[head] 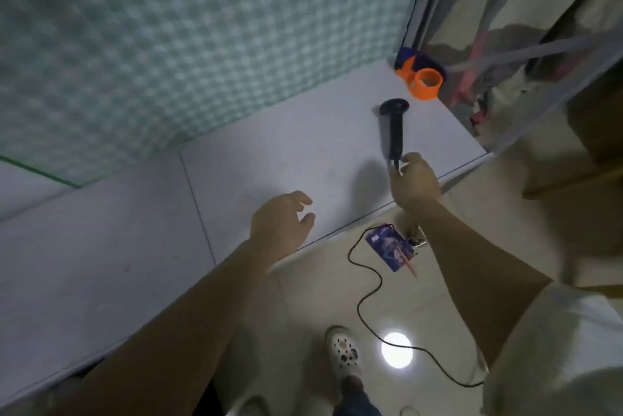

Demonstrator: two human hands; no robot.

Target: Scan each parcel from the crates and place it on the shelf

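A black handheld barcode scanner (393, 126) lies on the white table (236, 179), head toward the wall. My right hand (415, 179) pinches the butt of its handle where the black cable (367, 294) leaves it. The cable drops over the table edge and loops across the floor. My left hand (281, 223) hovers over the table's front edge with fingers loosely spread, holding nothing. No parcel, crate or shelf shows in this view.
An orange and blue tape dispenser (419, 73) stands at the table's far right corner. A green checked cloth (168, 38) covers the wall side. On the floor lie a blue card (389, 247) and my shoe (342, 351). A fabric-covered rack (526, 45) stands right.
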